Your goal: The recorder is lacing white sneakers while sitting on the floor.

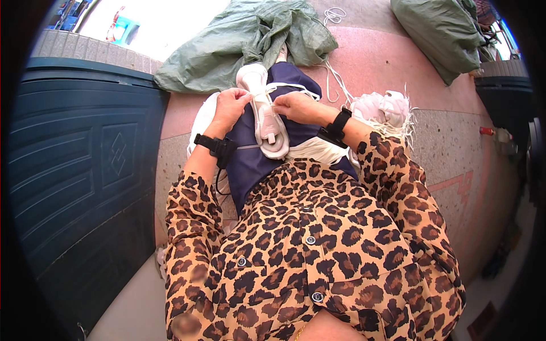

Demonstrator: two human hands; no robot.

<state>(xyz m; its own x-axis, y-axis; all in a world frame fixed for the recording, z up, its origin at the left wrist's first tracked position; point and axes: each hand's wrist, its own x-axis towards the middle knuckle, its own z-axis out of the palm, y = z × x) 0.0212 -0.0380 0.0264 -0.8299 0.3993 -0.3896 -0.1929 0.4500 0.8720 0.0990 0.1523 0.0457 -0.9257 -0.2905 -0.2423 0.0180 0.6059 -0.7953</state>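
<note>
On my lap, over dark blue cloth (250, 170), lies a long white piece shaped like a shoe sole (263, 122), with a raised rim and a small pale tab near its close end. A white fabric strip (290, 86) crosses its middle and loops out to the right. My left hand (230, 108) is at its left edge, thumb and finger pinched on the strip. My right hand (298, 108) is closed at the right edge, its fingertips against the strip. Whether the sole shape is one piece or several stacked is not clear.
A crumpled green sack (244, 42) lies ahead, another green sack (441, 37) at the far right. A heap of white strips and pieces (384, 108) is beside my right arm. A dark blue door (85, 148) stands to the left. Loose white cord (334, 15) lies on the floor.
</note>
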